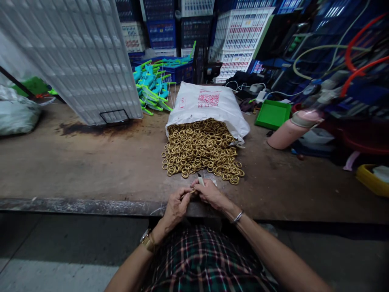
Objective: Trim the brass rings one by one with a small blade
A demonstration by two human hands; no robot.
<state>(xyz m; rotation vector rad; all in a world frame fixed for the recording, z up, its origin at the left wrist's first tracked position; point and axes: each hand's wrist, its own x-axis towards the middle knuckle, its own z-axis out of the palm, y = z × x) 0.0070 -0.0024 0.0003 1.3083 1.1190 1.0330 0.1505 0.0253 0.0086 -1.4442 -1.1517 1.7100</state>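
Lower middle of the frame, near the table's front edge: my left hand (176, 207) has thumb and fingers pinched on one ring (193, 191). My right hand (211, 192) is closed round a small knife (201, 180), pale handle, dark tip poking up past the knuckles, away from me. Fingertips of both hands nearly meet at the ring. Contact there is small and dim, so can't tell whether my right fingers touch the ring too.

Step in hand, my read: working over a single ring. Next move calls for a firm left pinch, small controlled right-hand motion, blade kept clear of my left fingertips.

Just beyond, center frame: loose heap of gold-coloured rings (199, 150) on the table (91, 170), spilling from the mouth of a white sack (188, 107) lying on its side. Right of the sack, a green tray (272, 113) and a pink bottle (284, 133), tilted. Upper middle, farthest back: stacked crates (234, 30).
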